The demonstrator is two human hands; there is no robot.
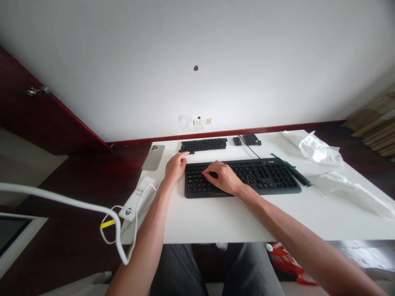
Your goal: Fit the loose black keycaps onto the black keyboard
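Observation:
A black keyboard [268, 191] lies on the white table, with most of its keycaps gone in the left and middle part as far as I can see. My right hand [226, 177] is over its left half, thumb and fingertips pinched together low at the key area; whatever they hold is hidden. Beyond the keyboard's left corner, my left hand [175, 167] rests with its fingers stretched toward the near end of a block of loose black keycaps [203, 144]. Smaller groups of keycaps stand to the right, one small block [237, 141] and a number-pad block [250, 139].
A phone [153, 158] lies at the table's left edge, near a white power strip [138, 198] with a looping white cable [61, 199]. Right of the keyboard are a dark brush-like tool [298, 174] and crumpled white plastic [317, 150]. A wall stands behind the table [216, 222].

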